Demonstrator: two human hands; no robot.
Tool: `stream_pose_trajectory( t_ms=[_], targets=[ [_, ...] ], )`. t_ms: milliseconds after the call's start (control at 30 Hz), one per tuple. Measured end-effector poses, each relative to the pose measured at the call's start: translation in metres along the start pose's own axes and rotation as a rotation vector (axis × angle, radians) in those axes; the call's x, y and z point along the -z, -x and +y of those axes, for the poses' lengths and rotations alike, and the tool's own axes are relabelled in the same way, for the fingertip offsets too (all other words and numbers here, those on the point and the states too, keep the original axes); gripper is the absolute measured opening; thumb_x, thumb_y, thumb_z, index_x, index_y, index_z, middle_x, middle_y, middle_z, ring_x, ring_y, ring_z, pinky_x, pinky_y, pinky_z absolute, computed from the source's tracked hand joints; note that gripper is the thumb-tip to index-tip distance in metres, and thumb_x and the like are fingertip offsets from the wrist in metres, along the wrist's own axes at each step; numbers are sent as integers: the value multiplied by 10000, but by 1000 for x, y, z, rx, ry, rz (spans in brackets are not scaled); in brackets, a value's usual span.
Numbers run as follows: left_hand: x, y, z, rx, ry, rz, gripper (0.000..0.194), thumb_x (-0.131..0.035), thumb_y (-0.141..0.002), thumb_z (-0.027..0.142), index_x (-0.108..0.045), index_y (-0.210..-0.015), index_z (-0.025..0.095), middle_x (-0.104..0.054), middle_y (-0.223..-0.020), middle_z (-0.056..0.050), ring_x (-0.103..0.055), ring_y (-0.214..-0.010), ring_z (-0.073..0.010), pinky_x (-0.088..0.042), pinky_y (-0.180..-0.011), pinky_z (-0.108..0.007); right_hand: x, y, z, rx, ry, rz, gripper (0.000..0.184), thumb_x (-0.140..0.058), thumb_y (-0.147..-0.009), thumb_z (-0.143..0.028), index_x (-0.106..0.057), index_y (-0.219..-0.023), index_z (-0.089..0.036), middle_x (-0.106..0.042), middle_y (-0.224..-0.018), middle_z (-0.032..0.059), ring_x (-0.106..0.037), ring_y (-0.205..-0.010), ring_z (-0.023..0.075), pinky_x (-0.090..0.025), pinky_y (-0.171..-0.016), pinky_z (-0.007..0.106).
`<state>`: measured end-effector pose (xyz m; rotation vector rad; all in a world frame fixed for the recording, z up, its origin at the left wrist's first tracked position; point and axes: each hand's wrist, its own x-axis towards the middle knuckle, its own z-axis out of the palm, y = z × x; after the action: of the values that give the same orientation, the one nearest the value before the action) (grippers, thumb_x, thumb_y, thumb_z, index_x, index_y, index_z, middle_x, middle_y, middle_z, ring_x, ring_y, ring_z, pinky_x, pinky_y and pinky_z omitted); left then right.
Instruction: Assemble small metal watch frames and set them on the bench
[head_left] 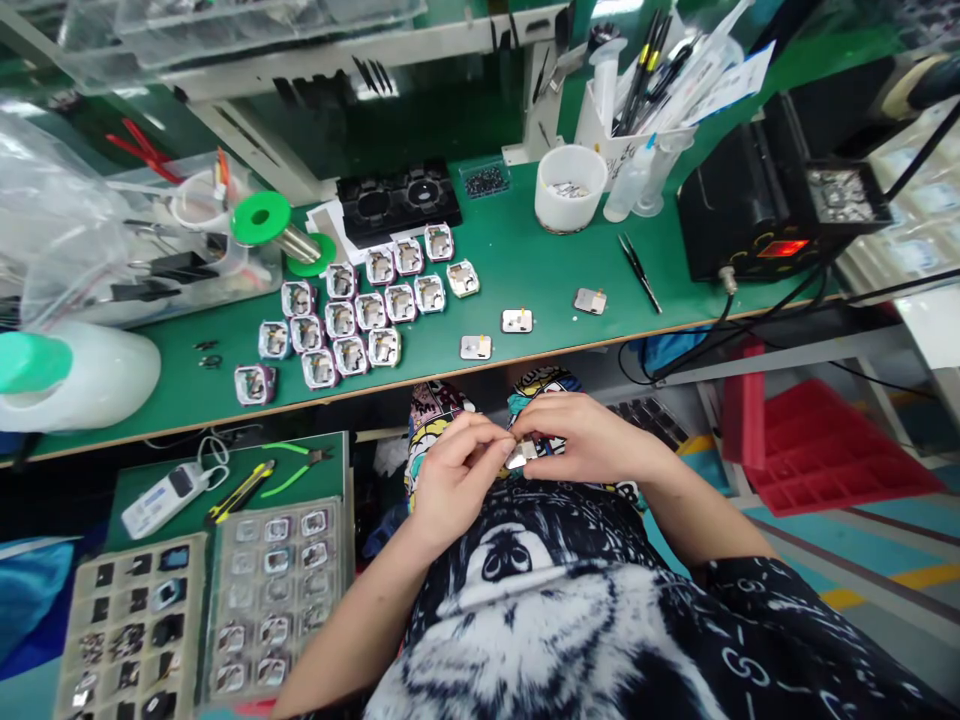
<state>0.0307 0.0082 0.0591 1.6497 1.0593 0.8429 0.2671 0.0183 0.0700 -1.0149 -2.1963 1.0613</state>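
Note:
Above my lap, my right hand (pixel 566 435) holds a small silver rectangular watch part (pixel 521 454) between thumb and fingers. My left hand (pixel 461 470) is closed in a pinch at the part's left edge; whether something tiny sits between those fingertips is too small to tell. On the bench edge beyond my hands lie similar flat rectangular parts with small yellowish tabs: one part (pixel 475 347) at left, another part (pixel 517 320) in the middle, and a greyer part (pixel 591 300) at right. Several open watch cases (pixel 350 355) stand in rows to their left.
Tweezers (pixel 640 273) lie near a black soldering station (pixel 757 200). A white cup (pixel 571 188) stands at the back. To the left are a solder spool (pixel 281 230) and a white bottle (pixel 82 375). Lower left, compartment trays (pixel 210 610) sit by green-handled cutters (pixel 292 468).

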Motion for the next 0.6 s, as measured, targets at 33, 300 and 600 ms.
stream_pose_trajectory(
  t_ms=[33, 300, 600],
  targets=[
    [-1, 1, 0, 2, 6, 5, 97, -705, -1046, 265, -786, -1005, 232, -654, -935, -25, -601, -814, -152, -458, -714, -280, 0, 0, 0, -3, -3, -4, 182, -780, -954, -273, -739, -1119, -209, -747, -1016, 8, -672, -937, 156, -518, -860, 309],
    [5, -1, 0, 59, 40, -28, 131, -697, -1050, 308, -786, -998, 225, -677, -946, -43, -623, -844, -178, -478, -762, -299, -1, 0, 6, -47, -154, 6, 187, -796, -940, -285, -766, -1109, -211, -719, -988, 6, -644, -871, 137, -521, -816, 278],
    [19, 6, -16, -16, -149, -67, 195, -705, -1015, 435, -795, -989, 265, -757, -1139, -45, -724, -1049, -242, -548, -950, -301, -15, 7, 17, -130, -495, 36, 511, -904, -797, -574, -790, -1098, -177, -678, -918, 0, -632, -783, 113, -549, -752, 221]
  ],
)
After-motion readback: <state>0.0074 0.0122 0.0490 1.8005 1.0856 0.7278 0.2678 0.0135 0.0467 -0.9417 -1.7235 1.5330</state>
